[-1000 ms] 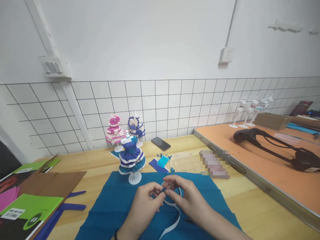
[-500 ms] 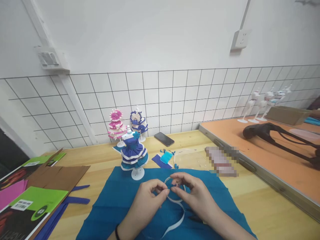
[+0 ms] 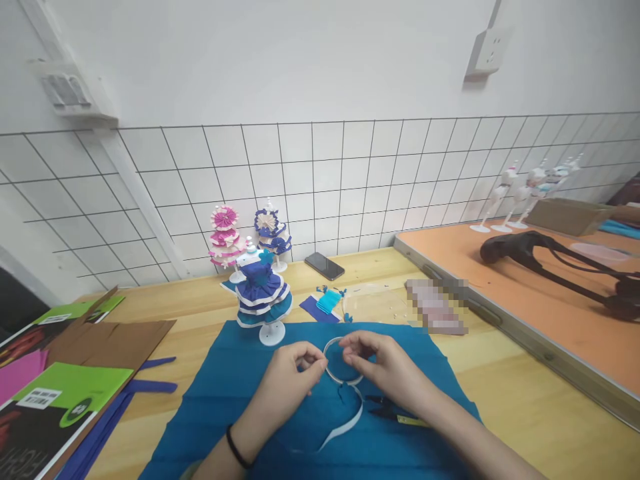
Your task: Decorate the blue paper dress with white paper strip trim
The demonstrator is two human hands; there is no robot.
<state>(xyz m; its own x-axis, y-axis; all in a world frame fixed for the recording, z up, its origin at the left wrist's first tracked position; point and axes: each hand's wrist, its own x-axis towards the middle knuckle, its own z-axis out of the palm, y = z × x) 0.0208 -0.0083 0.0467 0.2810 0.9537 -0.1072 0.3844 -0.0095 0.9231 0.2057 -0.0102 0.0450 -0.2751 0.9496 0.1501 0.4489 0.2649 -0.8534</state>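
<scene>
The white ribbon (image 3: 350,424) is on the blue-green cloth (image 3: 220,380), its loose end curving toward the person and its round coil between the hands. The left hand (image 3: 295,375) keeps thumb and finger pinched together, the right hand (image 3: 383,365) is curled beside the coil; whether either grip holds something small, I cannot tell

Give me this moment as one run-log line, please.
left hand: pinched, contents unclear | right hand: at coiled white ribbon, contact unclear | black-and-yellow snips: on teal cloth | teal-skirted mannequin: upright on cloth
</scene>
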